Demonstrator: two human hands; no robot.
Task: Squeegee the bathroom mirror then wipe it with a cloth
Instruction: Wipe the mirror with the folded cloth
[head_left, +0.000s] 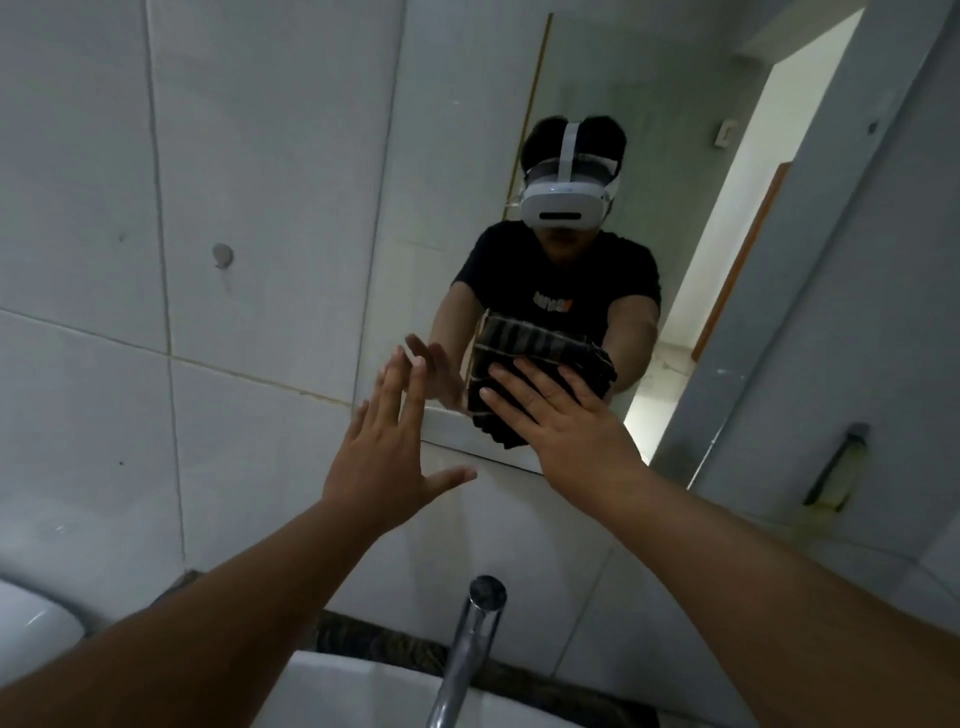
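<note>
dark ribbed cloth (498, 415), glossy mirror (467, 156), shiny metal tap (462, 654), smooth wall tiles (78, 156)

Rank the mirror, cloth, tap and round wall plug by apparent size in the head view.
1. mirror, by far largest.
2. cloth and tap: alike; tap sits nearer the camera and is cropped, cloth is partly under the right hand, so unranked.
3. round wall plug, smallest.

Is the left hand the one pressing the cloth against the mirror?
No, the right hand presses the dark cloth flat against the mirror; the left hand is open beside it and holds nothing.
</note>
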